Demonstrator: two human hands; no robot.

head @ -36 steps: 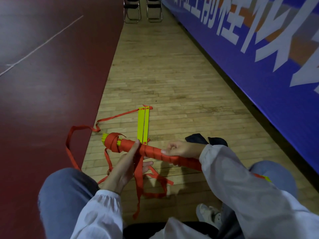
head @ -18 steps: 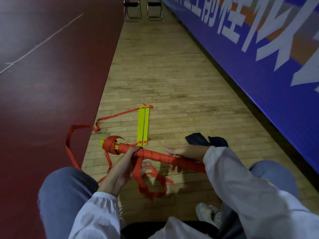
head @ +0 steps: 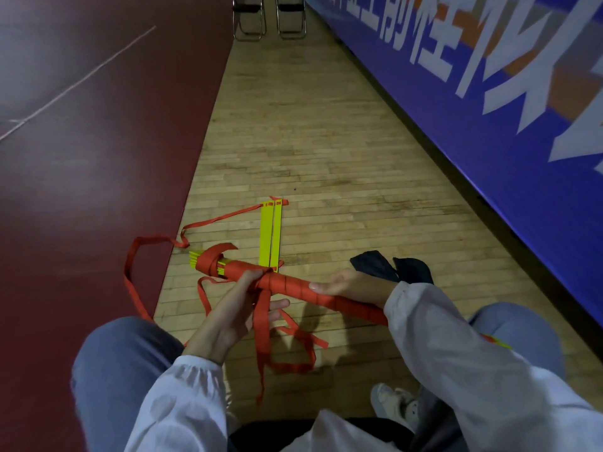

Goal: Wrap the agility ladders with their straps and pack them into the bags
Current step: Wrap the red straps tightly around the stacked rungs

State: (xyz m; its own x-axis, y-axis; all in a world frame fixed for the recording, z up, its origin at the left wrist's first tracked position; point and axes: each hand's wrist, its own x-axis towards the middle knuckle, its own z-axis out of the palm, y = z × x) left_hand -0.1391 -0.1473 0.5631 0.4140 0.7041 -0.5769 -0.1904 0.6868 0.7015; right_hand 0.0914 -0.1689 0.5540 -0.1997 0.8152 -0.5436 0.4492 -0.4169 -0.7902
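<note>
Strap tail (head: 262,327) hanging between the knees, pulled straighter than a second ago. Left hand (head: 228,308) now curled over the ladder bundle (head: 293,285) near its left end, pinning the tail to it; fingers were straight before. Right hand (head: 352,285) behind mid-roll, fingers probably laid along it, closure unreadable. Reads as another turn cinched, with the left end loosely looped. Beyond: loose rungs (head: 270,236) flat on the floor, dark bag (head: 375,264) unused.

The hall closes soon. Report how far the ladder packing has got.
Done: most of the bundle of yellow rungs is wound in red strap. In hand: the left hand and right hand grip that bundle, a loose red strap tail hanging below. Left: two flat yellow rungs lie unwrapped on the wooden floor, and the bundle is not yet in the dark fabric bag.
</note>
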